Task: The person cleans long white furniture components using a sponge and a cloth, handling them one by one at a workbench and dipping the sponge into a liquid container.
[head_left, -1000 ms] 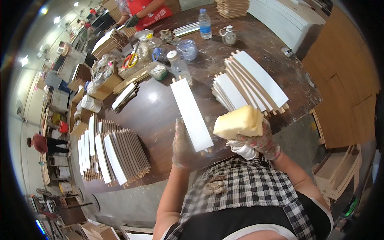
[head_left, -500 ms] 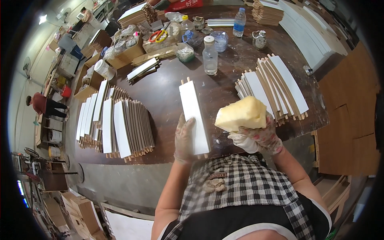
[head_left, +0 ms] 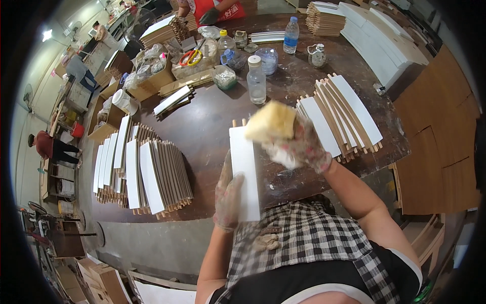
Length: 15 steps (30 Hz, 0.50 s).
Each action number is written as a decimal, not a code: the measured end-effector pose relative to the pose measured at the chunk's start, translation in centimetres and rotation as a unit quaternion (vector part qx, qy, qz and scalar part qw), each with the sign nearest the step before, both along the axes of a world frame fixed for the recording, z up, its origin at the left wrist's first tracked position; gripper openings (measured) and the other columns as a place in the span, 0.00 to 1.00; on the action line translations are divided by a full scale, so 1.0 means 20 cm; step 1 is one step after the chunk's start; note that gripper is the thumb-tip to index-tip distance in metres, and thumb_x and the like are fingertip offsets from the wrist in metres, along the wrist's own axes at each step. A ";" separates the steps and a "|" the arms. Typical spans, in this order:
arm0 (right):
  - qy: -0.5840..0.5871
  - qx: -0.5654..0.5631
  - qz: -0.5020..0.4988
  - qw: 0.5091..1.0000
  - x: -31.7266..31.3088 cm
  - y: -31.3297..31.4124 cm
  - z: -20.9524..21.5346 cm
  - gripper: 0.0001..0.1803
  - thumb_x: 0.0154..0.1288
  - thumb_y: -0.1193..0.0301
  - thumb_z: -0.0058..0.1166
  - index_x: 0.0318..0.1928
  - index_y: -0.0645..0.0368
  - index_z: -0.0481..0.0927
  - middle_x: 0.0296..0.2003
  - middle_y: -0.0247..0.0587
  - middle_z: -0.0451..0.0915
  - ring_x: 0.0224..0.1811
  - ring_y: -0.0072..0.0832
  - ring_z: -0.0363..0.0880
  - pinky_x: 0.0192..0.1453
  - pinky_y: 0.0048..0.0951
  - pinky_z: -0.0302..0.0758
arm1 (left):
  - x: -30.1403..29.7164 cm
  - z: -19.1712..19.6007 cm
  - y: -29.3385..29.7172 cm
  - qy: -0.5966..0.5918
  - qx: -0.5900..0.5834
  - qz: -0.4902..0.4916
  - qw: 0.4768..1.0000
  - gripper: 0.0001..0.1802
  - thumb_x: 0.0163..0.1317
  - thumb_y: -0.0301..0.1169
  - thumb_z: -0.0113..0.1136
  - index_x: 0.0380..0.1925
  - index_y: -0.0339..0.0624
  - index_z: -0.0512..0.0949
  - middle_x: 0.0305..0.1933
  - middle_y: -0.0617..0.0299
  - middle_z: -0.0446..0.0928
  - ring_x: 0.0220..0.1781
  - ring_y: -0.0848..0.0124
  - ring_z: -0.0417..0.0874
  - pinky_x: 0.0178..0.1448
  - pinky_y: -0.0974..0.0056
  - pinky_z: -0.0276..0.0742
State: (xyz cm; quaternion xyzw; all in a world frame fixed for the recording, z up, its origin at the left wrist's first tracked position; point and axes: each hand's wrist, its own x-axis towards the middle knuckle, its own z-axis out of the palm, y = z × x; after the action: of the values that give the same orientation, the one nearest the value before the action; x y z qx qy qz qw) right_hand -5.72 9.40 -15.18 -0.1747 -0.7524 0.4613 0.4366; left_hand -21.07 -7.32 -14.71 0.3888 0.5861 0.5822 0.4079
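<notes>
One panel in hand: a long white panel [head_left: 244, 172], two wooden pegs [head_left: 239, 122] showing at its far end, lies between the hands toward the near edge of the dark table [head_left: 202, 131].
Left hand: the gloved left hand [head_left: 229, 200] is partly closed along the panel's left side, thumb over the white face, the other fingers at the edge; it has hold of the panel.
Right hand: the gloved right hand [head_left: 304, 144] is curled round a yellow sponge block [head_left: 273, 121], with a white bundle [head_left: 284, 158] bunched beneath.
Sponge against panel: the block overlaps the panel's far right corner; it is blurred, so whether it touches or hovers I can't say.
Left pile: many pegged panels [head_left: 163, 175] stand on edge in close rows, well apart from the one held.
Right pile: fewer panels [head_left: 349, 114] lie fanned and overlapping, beyond the right hand.
Progress: the held panel looks mid-handling, neither set down nor stacked; many others lie out of hand, and nothing visible marks either pile as finished or waiting.
Beyond: a clear bottle [head_left: 256, 83] with a white cap stands past the panel.
</notes>
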 end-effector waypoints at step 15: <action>0.042 0.055 0.252 0.965 0.00 -0.33 -0.16 0.22 0.53 0.61 0.61 0.48 0.54 0.75 0.43 0.43 0.79 0.44 0.30 0.78 0.43 0.29 0.82 | -0.28 -0.37 0.11 0.236 0.120 0.032 0.964 0.30 0.62 0.32 0.48 0.64 0.35 0.58 0.43 0.52 0.77 0.37 0.69 0.80 0.40 0.69 0.80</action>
State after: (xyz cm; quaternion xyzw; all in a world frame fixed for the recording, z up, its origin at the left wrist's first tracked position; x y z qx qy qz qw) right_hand -5.73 2.82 -18.41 0.0647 -0.7775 0.5210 0.3462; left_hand -26.70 -5.06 -22.11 0.5423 0.6038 0.5525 0.1899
